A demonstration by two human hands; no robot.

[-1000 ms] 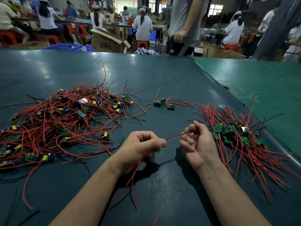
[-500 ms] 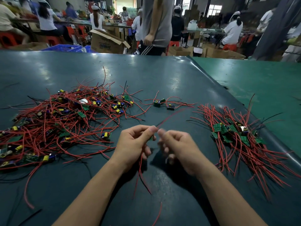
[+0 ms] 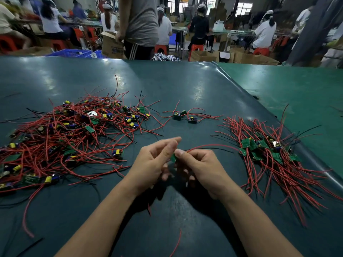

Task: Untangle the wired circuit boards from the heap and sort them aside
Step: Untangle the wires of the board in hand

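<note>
- Green circuit board (image 3: 173, 157), small, is held between both hands above the middle of the table, near the front edge.
- Right hand (image 3: 202, 167): thumb tip presses on the board's upper edge, the other fingers curl under it. The hand grips the board.
- Left hand (image 3: 154, 162): fingers partly curled and blurred, fingertips meet the board from the left. Whether it pinches the board or only touches it cannot be told.
- A red wire (image 3: 209, 146) and a black wire (image 3: 220, 149) arc rightwards from the held board and reach the sorted pile.
- Heap (image 3: 70, 134): a tangled mass of red and black wires with boards carrying yellow and blue parts, lying on the left of the table, well apart from the hands.
- Sorted pile (image 3: 269, 154): green boards grouped together, their red wires fanning towards the near right corner, lying on the right of the table.
- Three loose boards (image 3: 183, 116) with short wires lie between heap and pile, beyond the hands.
- Stray red wire pieces (image 3: 177, 242) lie on the table between the forearms.
- Table (image 3: 185, 84): dark teal glossy sheet; a lighter green surface (image 3: 297, 89) adjoins it on the right.
- Background: seated workers in white caps at benches, a standing person in a grey shirt (image 3: 143, 21), cardboard boxes (image 3: 111, 45), orange stools.
</note>
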